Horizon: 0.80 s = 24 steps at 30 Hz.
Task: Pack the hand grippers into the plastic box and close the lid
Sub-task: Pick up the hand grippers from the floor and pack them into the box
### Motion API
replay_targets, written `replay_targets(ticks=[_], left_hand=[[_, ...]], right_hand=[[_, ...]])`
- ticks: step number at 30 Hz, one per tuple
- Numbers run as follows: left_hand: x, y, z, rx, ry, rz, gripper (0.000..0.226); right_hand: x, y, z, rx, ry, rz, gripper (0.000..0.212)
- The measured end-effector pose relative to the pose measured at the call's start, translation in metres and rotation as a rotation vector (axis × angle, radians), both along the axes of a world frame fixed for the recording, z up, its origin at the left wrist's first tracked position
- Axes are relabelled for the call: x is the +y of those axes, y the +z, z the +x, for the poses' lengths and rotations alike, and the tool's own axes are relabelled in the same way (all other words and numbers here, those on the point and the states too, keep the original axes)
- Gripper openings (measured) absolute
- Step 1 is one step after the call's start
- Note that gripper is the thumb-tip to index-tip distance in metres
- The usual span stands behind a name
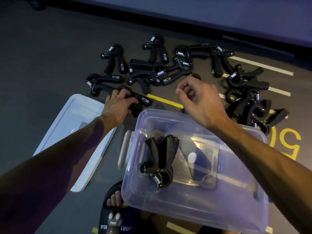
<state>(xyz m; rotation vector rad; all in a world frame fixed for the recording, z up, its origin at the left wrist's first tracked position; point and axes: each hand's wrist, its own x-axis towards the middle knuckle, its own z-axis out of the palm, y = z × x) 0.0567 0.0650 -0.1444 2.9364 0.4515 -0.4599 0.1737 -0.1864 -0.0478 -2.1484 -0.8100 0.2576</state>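
Note:
A clear plastic box stands open on the dark floor in front of me, with one black hand gripper lying inside at its left. Its white lid lies flat to the left of the box. My left hand grips another black hand gripper on the floor just beyond the box's far left corner. My right hand hovers above the box's far edge with fingers loosely curled, holding nothing. Several more black hand grippers are scattered on the floor beyond, and a pile of hand grippers lies to the right.
My foot in a dark sandal rests at the box's near left corner. Yellow and white lines and a yellow number are painted on the floor. A dark wall base runs along the far side.

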Motion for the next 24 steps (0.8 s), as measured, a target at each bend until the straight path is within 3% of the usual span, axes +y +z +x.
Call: replay_targets(ticks=[5, 9, 15, 24], left_hand=[[-0.002, -0.004, 0.002, -0.075, -0.054, 0.104, 0.043], [0.000, 0.002, 0.006, -0.178, -0.045, 0.027, 0.034], [-0.010, 0.048, 0.020, -0.526, 0.105, -0.297, 0.025], [-0.053, 0.136, -0.002, -0.633, 0.119, -1.009, 0.025]], right_hand=[[0.001, -0.001, 0.002, 0.008, 0.010, 0.016, 0.009], [0.001, 0.000, 0.002, 0.013, -0.008, 0.014, 0.008], [0.000, 0.015, -0.003, -0.003, -0.015, 0.035, 0.008], [-0.011, 0.050, -0.020, 0.154, -0.103, 0.216, 0.017]])
